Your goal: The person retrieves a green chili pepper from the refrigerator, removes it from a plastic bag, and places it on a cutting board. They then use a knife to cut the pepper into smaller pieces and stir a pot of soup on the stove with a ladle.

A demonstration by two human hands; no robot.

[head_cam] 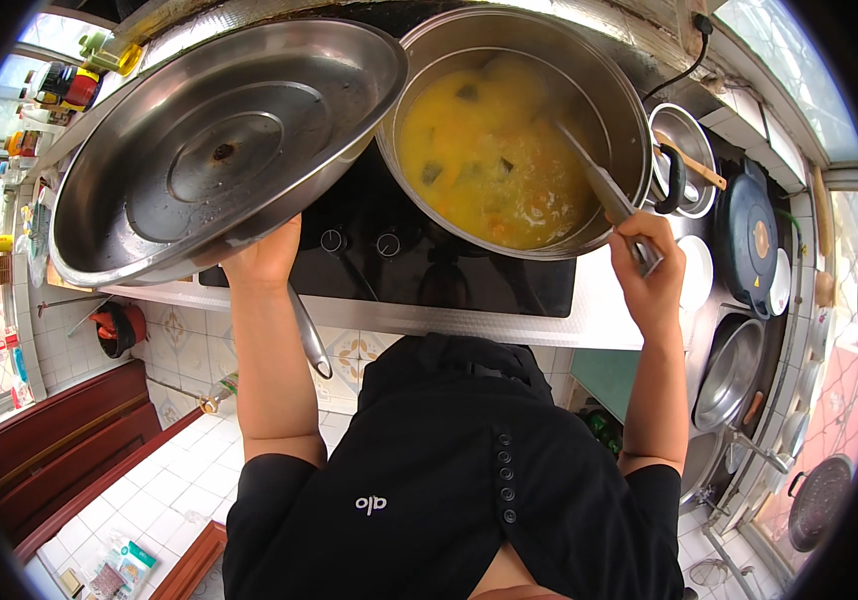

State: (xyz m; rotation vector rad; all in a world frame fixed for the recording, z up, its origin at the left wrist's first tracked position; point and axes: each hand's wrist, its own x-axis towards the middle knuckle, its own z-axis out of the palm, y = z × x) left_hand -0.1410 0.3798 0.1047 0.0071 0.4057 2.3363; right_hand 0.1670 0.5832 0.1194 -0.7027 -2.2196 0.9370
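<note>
A large steel pot (519, 247) of yellow soup with dark and orange pieces stands on the black glass cooktop (369, 270). My right hand (650, 259) grips the handle of a metal ladle (601, 180), whose lower end is hidden in the soup. To the left of the pot, my left hand (267, 251) holds up a wide steel lid (226, 97) by its near edge, tilted with the inner side showing; the fingers are hidden behind it. Beneath the lid, a metal pan handle (310, 334) sticks out past the counter's front edge.
Right of the pot are a steel bowl (703, 124) with a wooden-handled utensil, a blue lidded pan (748, 232), white plates (695, 274) and a steel basin (729, 367) near the faucet (763, 450). Two knobs (361, 241) sit on the cooktop. Bottles (65, 86) line the left ledge.
</note>
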